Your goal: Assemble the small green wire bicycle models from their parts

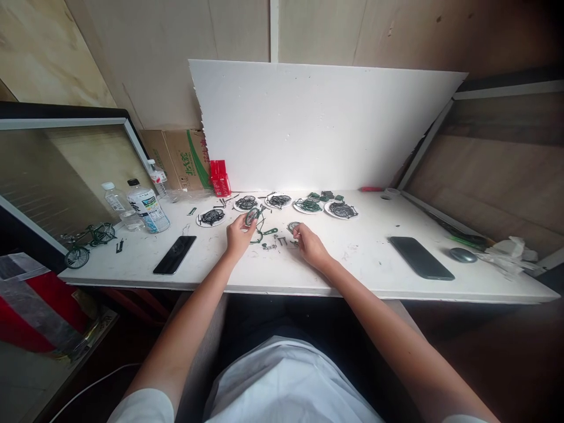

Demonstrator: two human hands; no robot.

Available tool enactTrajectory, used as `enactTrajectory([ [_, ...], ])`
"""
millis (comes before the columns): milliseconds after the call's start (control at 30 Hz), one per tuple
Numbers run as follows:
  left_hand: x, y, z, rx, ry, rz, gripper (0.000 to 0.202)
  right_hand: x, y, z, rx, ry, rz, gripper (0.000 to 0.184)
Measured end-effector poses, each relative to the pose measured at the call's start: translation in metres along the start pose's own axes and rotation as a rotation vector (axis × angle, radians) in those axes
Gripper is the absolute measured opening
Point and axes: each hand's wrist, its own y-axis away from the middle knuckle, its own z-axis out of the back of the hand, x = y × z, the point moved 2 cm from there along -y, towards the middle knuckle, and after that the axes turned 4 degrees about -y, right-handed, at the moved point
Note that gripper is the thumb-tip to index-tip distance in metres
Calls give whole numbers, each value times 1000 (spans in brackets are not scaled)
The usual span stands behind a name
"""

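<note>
My left hand [238, 238] is closed on a small model bicycle wheel [251, 217], held upright above the white table. In my right hand [311, 245] another small spoked wheel [292, 226] is pinched between thumb and fingers. Between the hands lie a green bicycle frame piece [269, 231] and several small metal parts [282, 240]. Just beyond are white plates of dark and green parts, among them a plate of wheels [211, 217] and a plate of green pieces [307, 205].
An assembled model bicycle [90, 242] stands at the left edge near plastic bottles [150, 207]. Phones lie on both sides, a black phone [175, 255] and a dark phone [420, 258]. A computer mouse [462, 255] is at right. A white board [326, 123] leans behind.
</note>
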Motion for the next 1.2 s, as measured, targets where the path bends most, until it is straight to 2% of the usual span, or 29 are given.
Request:
enactTrajectory([
  [233,0,0,0,2,-1,15,29,0,0,-2,95,-15,-97,29],
  [733,-8,1,2,7,-23,2,26,1,-1,-4,159,11,-123,24],
  [1200,-4,1,-3,24,127,82,32,1,-1,-4,162,29,-130,20],
])
